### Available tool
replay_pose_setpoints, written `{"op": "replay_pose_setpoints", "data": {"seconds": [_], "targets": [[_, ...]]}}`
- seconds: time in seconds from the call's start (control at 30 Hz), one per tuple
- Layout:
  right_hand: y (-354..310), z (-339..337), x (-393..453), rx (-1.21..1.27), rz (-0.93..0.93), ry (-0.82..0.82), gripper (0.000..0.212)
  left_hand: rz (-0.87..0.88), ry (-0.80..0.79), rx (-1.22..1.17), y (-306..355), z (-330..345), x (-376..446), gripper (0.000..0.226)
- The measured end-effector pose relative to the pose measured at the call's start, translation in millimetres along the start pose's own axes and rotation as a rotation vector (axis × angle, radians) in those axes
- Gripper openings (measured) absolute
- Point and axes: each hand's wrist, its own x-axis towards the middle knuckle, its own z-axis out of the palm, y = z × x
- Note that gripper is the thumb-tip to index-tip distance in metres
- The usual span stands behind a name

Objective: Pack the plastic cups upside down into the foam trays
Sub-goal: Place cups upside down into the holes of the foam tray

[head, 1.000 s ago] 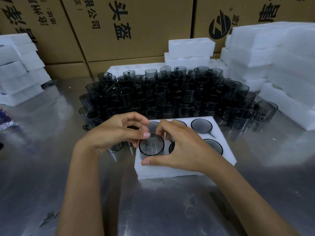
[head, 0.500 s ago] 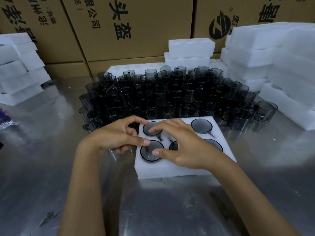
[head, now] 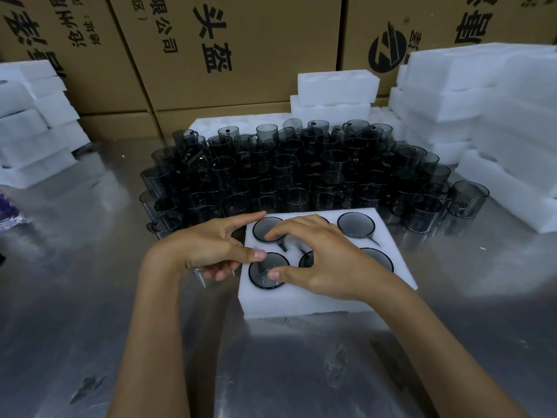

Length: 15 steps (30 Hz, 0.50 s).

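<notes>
A white foam tray (head: 301, 303) lies on the steel table in front of me, with several smoky grey plastic cups seated upside down in its holes. The near-left cup (head: 262, 274) sits flush in its hole. My left hand (head: 211, 251) hovers at the tray's left edge, fingers spread, thumb tip at that cup's rim. My right hand (head: 319, 260) lies over the tray's middle, fingers apart, thumb tip on the same cup, covering two other cups. Neither hand grips anything. A large cluster of loose cups (head: 301, 176) stands behind the tray.
Stacks of white foam trays stand at the left (head: 27, 125), back centre (head: 334, 95) and right (head: 488, 116). Brown cardboard boxes (head: 235, 49) wall off the back. One cup (head: 468, 199) stands apart at the right of the cluster.
The near-left cup has gone from held between both hands above its hole to seated flush in the tray. Both hands have let go and spread their fingers.
</notes>
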Motion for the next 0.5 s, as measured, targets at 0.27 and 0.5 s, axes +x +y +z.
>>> {"op": "replay_pose_setpoints", "data": {"seconds": [0.27,0.5], "targets": [[27,-40,-7,-0.203,0.298,0.377,0.023,-0.056,-0.016,0.021,1,3,-1,0.102],[57,-51,-26,-0.385,0.843,0.242,0.061,-0.096,0.024,0.176,7,14,-4,0.101]]}}
